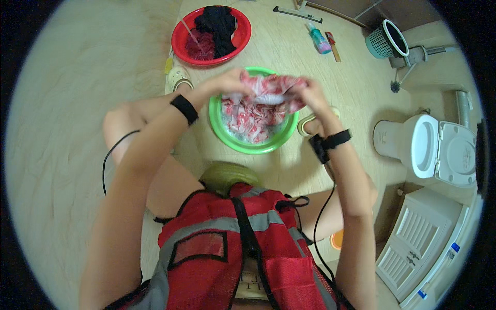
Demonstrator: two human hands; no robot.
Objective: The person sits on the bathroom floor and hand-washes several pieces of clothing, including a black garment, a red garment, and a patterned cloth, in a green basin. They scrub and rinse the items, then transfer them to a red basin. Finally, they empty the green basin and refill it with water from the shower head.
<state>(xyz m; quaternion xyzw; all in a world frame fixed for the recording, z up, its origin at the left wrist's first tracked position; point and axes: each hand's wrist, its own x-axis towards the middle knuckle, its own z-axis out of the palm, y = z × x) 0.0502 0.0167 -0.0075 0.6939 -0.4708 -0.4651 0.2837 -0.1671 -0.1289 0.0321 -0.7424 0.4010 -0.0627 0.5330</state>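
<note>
A wet red-and-white patterned garment (276,82) is stretched between my hands over the far part of a green basin (248,148). My left hand (232,81) is closed on its left end, and my right hand (311,95) grips the right end. Motion blurs both hands and the cloth, so single fingers are hard to make out. More of the red-and-white fabric (253,121) lies in sudsy water in the basin, below the raised part. Whether the raised and soaking parts are one piece, I cannot tell.
A red basin (177,48) with dark clothes (219,28) stands beyond on the left. At the far right are a bottle (319,40), a wooden-handled brush (333,47) and a teal basket (380,45). A toilet (417,150) and white cabinet (416,232) stand right.
</note>
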